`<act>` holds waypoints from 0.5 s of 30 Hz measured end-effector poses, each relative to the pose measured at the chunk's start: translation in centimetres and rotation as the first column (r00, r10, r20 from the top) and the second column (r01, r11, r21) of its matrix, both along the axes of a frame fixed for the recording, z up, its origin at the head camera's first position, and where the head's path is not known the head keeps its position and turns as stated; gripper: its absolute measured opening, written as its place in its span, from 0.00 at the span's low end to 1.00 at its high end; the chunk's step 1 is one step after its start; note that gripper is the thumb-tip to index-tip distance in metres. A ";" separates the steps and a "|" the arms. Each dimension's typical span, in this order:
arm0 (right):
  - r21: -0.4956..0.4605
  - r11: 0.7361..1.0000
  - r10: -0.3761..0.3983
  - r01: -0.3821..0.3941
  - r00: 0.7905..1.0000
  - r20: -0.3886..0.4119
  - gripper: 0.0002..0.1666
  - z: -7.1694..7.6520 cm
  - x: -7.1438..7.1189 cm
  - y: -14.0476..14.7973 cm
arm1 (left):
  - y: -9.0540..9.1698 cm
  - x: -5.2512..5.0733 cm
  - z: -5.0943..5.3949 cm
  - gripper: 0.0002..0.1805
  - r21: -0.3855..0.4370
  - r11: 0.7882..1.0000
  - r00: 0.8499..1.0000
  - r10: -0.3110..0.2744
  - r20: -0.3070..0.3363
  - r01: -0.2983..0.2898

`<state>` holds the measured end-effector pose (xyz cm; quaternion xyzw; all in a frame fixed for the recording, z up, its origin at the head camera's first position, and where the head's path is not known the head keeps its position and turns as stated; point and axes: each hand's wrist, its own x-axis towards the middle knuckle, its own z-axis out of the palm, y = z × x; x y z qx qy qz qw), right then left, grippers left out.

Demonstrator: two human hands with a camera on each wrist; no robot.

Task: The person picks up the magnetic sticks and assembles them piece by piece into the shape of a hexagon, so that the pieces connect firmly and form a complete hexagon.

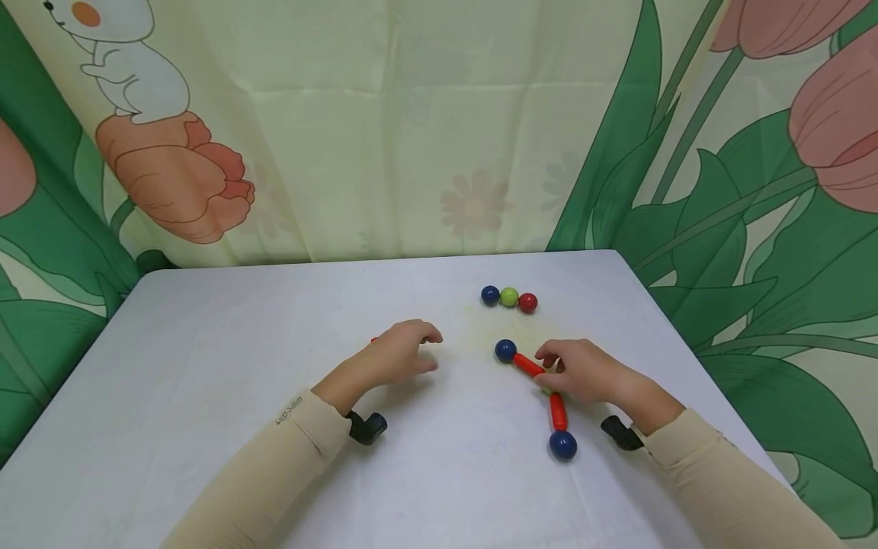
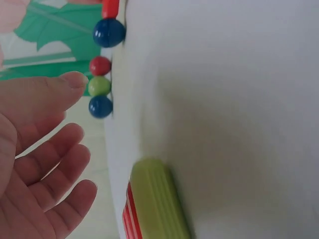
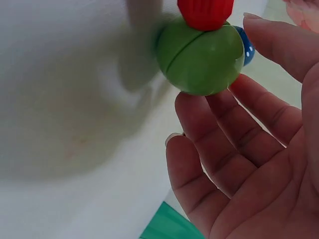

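My right hand (image 1: pixel 583 371) is at the bend of a joined chain, its fingers at the green ball (image 3: pixel 204 59), which it mostly hides in the head view. In the right wrist view the fingers are bent loosely beside that ball, thumb apart from it. Two red rods (image 1: pixel 528 365) (image 1: pixel 559 412) run from the bend to a blue ball (image 1: pixel 505 351) and another blue ball (image 1: pixel 563 445). My left hand (image 1: pixel 398 352) hovers with nothing in it, thumb and fingers apart. Near it, in the left wrist view, lie a green ridged piece (image 2: pixel 157 199) and red ridged pieces (image 2: pixel 131 214).
Beyond the chain, a small blue ball (image 1: pixel 490 295), a light green ball (image 1: pixel 508 296) and a red ball (image 1: pixel 527 303) sit in a touching row. The white table (image 1: pixel 206 381) ends at a patterned curtain (image 1: pixel 411 152) behind. A speck of red shows behind my left hand.
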<state>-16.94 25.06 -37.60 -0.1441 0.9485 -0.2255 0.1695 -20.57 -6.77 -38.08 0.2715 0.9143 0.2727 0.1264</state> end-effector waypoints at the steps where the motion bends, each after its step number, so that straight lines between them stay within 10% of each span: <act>1: -0.002 1.000 0.001 -0.001 1.000 -0.002 0.24 0.1 0.0 -0.1 | -0.5 0.1 0.1 0.20 0.000 1.000 1.000 0.013 0.000 -0.013; 15: -0.051 0.999 -0.002 0.002 1.000 0.009 0.20 -0.5 -0.5 -0.9 | -4.5 1.1 -0.2 0.18 -0.085 0.990 0.994 0.107 -0.033 -0.110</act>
